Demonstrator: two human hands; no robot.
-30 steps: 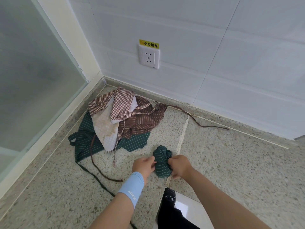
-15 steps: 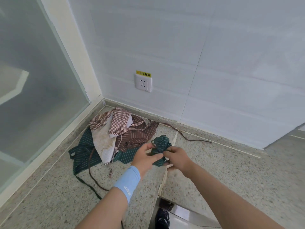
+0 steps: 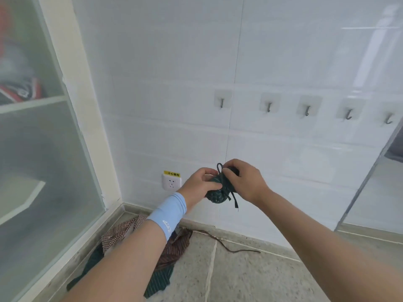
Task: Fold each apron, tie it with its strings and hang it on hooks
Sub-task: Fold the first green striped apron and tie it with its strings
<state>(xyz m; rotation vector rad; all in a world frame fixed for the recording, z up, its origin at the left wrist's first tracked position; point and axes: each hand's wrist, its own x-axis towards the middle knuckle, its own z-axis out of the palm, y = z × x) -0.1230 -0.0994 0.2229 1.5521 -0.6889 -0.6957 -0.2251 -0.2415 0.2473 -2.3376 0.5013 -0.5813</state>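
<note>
Grips rolled green apron [image 3: 214, 194] with curled fingers of left hand [image 3: 198, 185]; pinches its string [image 3: 219, 167] with fingers of right hand [image 3: 245, 182], below wall hooks [image 3: 307, 111].

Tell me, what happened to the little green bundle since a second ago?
The green apron bundle went up off the floor. The left hand and right hand already gripped it down there, and now hold it raised before the wall, below the hooks. The apron pile stayed in the floor corner.

One head-worn wide-angle view faces a tiled wall [image 3: 174, 62], tilted down; left hand [image 3: 197, 184] and right hand [image 3: 245, 182] close ahead.
</note>
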